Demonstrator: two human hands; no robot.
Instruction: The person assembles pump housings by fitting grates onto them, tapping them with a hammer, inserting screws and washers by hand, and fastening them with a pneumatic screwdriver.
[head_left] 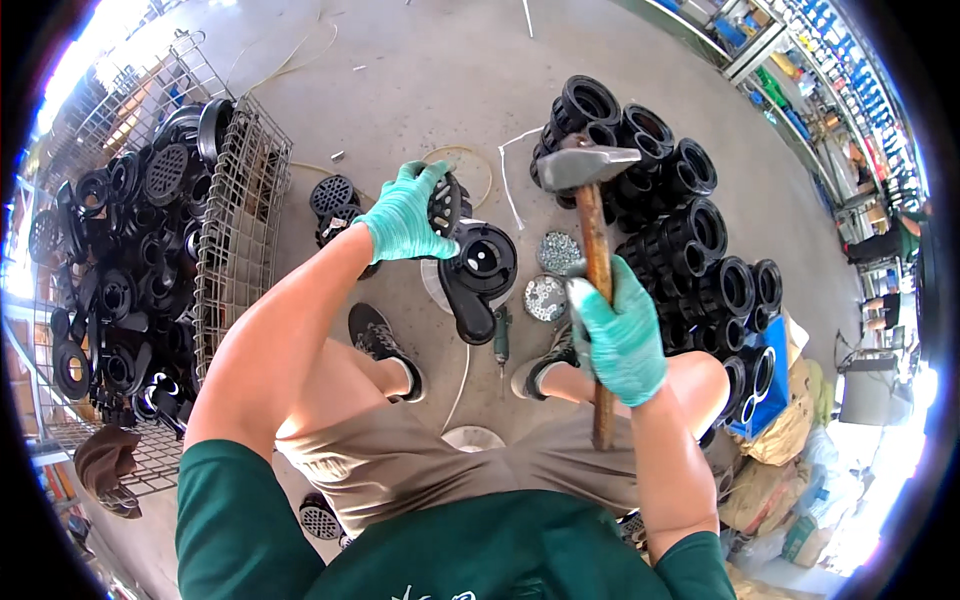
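My right hand (625,335), in a green glove, is wrapped round the wooden handle of a hammer (594,215), whose steel head is raised at the far end. My left hand (408,218), also gloved, grips a black slotted plastic piece (449,205) by its edge. That piece stands tilted on its side, against or just beside a black round plastic housing (490,256) with a rounded arm pointing toward me. Beneath the housing, a pale round support (437,287) shows in part between my feet. The left fingertips on the far side are partly hidden.
A wire basket (250,200) full of black plastic parts stands at left. Black ring-shaped parts (735,285) are stacked at right by a blue crate (765,400). Two dishes (545,298) of small metal hardware and a green power driver (502,335) are near the housing. Slotted covers (332,195) lie left.
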